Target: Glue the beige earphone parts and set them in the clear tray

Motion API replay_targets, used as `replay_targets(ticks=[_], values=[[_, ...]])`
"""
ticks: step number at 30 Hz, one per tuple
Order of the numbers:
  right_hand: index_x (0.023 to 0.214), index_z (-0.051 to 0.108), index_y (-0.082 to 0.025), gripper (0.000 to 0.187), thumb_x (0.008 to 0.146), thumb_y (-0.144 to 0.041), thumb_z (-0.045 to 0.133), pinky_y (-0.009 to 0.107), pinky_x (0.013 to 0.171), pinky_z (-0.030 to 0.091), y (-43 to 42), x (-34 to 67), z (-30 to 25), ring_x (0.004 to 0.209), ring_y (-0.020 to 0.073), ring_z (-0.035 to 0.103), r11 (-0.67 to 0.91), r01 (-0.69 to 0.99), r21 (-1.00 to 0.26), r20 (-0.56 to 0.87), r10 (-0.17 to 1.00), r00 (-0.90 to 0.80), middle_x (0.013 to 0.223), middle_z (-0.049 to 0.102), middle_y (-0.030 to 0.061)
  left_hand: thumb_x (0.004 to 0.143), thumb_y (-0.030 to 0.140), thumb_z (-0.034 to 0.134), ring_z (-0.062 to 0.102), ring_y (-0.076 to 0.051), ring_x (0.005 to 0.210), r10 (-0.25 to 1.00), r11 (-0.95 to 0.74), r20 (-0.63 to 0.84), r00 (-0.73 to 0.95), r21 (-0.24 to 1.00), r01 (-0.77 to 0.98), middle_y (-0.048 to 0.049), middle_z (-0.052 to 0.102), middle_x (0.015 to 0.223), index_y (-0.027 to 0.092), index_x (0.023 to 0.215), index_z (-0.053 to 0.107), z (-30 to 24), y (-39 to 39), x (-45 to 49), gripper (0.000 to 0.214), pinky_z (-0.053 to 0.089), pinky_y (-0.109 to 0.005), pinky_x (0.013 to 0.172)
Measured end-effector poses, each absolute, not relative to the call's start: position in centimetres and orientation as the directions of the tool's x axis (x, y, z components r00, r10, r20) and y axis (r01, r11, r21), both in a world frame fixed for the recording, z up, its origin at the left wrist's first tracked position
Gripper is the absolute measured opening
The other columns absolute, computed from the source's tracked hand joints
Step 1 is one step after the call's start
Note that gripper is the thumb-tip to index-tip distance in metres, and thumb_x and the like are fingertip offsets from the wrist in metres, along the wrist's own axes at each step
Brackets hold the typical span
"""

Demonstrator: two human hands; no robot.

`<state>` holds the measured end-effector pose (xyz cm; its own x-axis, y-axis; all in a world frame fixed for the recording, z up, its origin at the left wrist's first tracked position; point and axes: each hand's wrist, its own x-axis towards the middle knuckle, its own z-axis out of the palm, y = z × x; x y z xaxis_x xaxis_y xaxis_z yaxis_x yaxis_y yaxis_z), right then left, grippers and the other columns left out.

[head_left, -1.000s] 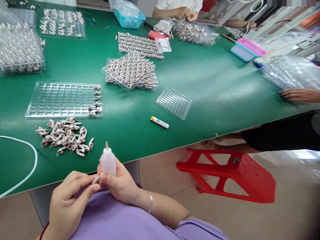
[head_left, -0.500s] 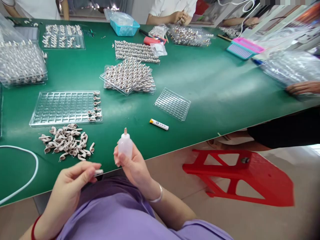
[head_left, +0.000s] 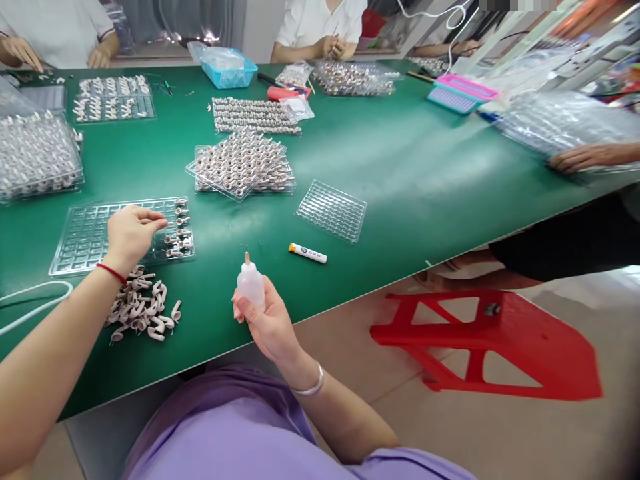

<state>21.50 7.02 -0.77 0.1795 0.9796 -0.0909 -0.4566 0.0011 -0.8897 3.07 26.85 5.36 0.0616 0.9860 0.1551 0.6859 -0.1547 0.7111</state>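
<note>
My left hand (head_left: 131, 233) reaches over the clear compartment tray (head_left: 90, 230), fingertips pinched at an earbud shell mostly hidden by them. Beige earbud shells (head_left: 183, 221) with stems sit in the tray's right-hand columns, beside those fingertips. Under my left wrist lies a loose pile of similar shells (head_left: 145, 307), partly covered by the forearm. My right hand (head_left: 270, 320) is wrapped round a small white squeeze bottle (head_left: 251, 285), held upright with its narrow tan tip pointing up, near the table's front edge.
Filled trays (head_left: 240, 163) are stacked mid-table, with an unfilled clear tray (head_left: 333, 210) and a white glue-stick-like tube (head_left: 307, 253) nearer. A white cable (head_left: 45, 310) curves at left. Co-workers' hands (head_left: 583, 159) are across and at right. A red stool (head_left: 530, 333) stands below.
My left hand has moved from the table's front edge forward to the tray, carrying the small pale piece. My right hand keeps the bottle upright. The view has shifted slightly.
</note>
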Motion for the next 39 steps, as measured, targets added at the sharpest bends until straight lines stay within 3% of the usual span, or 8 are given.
replay_targets(ticks=[11, 21, 23, 25, 28, 31, 33, 39], values=[[0.095, 0.052, -0.024, 0.038, 0.074, -0.040, 0.079, 0.021, 0.052, 0.046, 7.1, 21.6, -0.7, 0.059, 0.0081, 0.053, 0.010, -0.468, -0.884, -0.082, 0.981, 0.175, 0.076, 0.058, -0.0049, 0.069, 0.035, 0.074, 0.065, -0.022, 0.070, 0.977, -0.208, 0.141, 0.158, 0.488, 0.847, -0.0011, 0.072, 0.067, 0.024, 0.074, 0.077, 5.0, 27.4, 3.3, 0.012, 0.045, -0.033, 0.069], [0.097, 0.053, -0.024, 0.038, 0.074, -0.040, 0.079, 0.022, 0.052, 0.046, 7.0, 21.7, -0.5, 0.059, 0.0084, 0.053, 0.010, -0.471, -0.882, -0.089, 0.978, 0.187, 0.075, 0.058, -0.0051, 0.075, 0.041, 0.068, 0.061, -0.023, 0.078, 0.950, -0.309, 0.155, 0.270, 0.359, 0.881, -0.0056, 0.070, 0.087, 0.024, 0.085, 0.078, 6.9, 26.0, 2.9, 0.022, 0.042, -0.034, 0.069], [0.095, 0.053, -0.024, 0.037, 0.074, -0.040, 0.079, 0.022, 0.051, 0.045, 7.0, 21.7, -0.5, 0.059, 0.0085, 0.053, 0.012, -0.471, -0.882, -0.090, 0.977, 0.194, 0.076, 0.058, -0.0045, 0.079, 0.045, 0.062, 0.061, -0.022, 0.076, 0.928, -0.372, 0.144, 0.343, 0.342, 0.863, -0.0046, 0.070, 0.086, 0.025, 0.087, 0.077, 7.7, 23.7, 2.6, 0.026, 0.042, -0.033, 0.069], [0.095, 0.053, -0.024, 0.037, 0.074, -0.040, 0.079, 0.022, 0.051, 0.044, 7.0, 21.7, -0.6, 0.058, 0.0085, 0.053, 0.017, -0.473, -0.881, -0.084, 0.978, 0.191, 0.077, 0.058, -0.0042, 0.080, 0.045, 0.061, 0.060, -0.019, 0.070, 0.870, -0.466, 0.006, 0.493, 0.337, 0.818, -0.0023, 0.069, 0.082, 0.026, 0.081, 0.076, 8.3, 21.0, 2.4, 0.024, 0.041, -0.032, 0.066], [0.095, 0.053, -0.025, 0.037, 0.074, -0.040, 0.079, 0.022, 0.051, 0.044, 7.0, 21.6, -0.6, 0.059, 0.0087, 0.053, 0.016, -0.470, -0.882, -0.078, 0.981, 0.180, 0.077, 0.059, -0.0041, 0.085, 0.046, 0.056, 0.060, -0.024, 0.070, 0.796, -0.569, -0.168, 0.581, 0.117, 0.814, -0.0045, 0.066, 0.072, 0.023, 0.068, 0.073, 8.3, 17.2, 2.2, 0.034, 0.039, -0.034, 0.063], [0.096, 0.053, -0.025, 0.037, 0.074, -0.040, 0.079, 0.022, 0.052, 0.044, 7.0, 21.6, -0.6, 0.059, 0.0088, 0.053, 0.001, -0.463, -0.886, -0.094, 0.979, 0.182, 0.076, 0.059, -0.0043, 0.089, 0.044, 0.053, 0.060, -0.027, 0.073, 0.785, -0.611, -0.195, 0.588, -0.088, 0.787, -0.0075, 0.063, 0.070, 0.019, 0.067, 0.071, 7.7, 15.0, 2.2, 0.037, 0.040, -0.038, 0.065], [0.096, 0.052, -0.025, 0.037, 0.074, -0.040, 0.079, 0.022, 0.052, 0.044, 6.9, 21.6, -0.6, 0.059, 0.0086, 0.052, 0.000, -0.457, -0.889, -0.095, 0.978, 0.184, 0.077, 0.059, -0.0044, 0.087, 0.041, 0.056, 0.061, -0.027, 0.074, 0.789, -0.609, -0.187, 0.586, -0.100, 0.787, -0.0075, 0.063, 0.073, 0.018, 0.072, 0.070, 7.3, 14.3, 2.3, 0.031, 0.041, -0.038, 0.066], [0.100, 0.052, -0.025, 0.039, 0.075, -0.041, 0.078, 0.022, 0.053, 0.042, 6.8, 21.6, -0.9, 0.061, 0.0090, 0.051, -0.006, -0.413, -0.911, -0.084, 0.982, 0.171, 0.078, 0.057, -0.0044, 0.084, 0.032, 0.057, 0.061, -0.025, 0.072, 0.787, -0.615, -0.033, 0.616, 0.052, 0.787, -0.0052, 0.062, 0.073, 0.020, 0.073, 0.062, 6.3, 13.1, 2.2, 0.017, 0.044, -0.037, 0.065]])
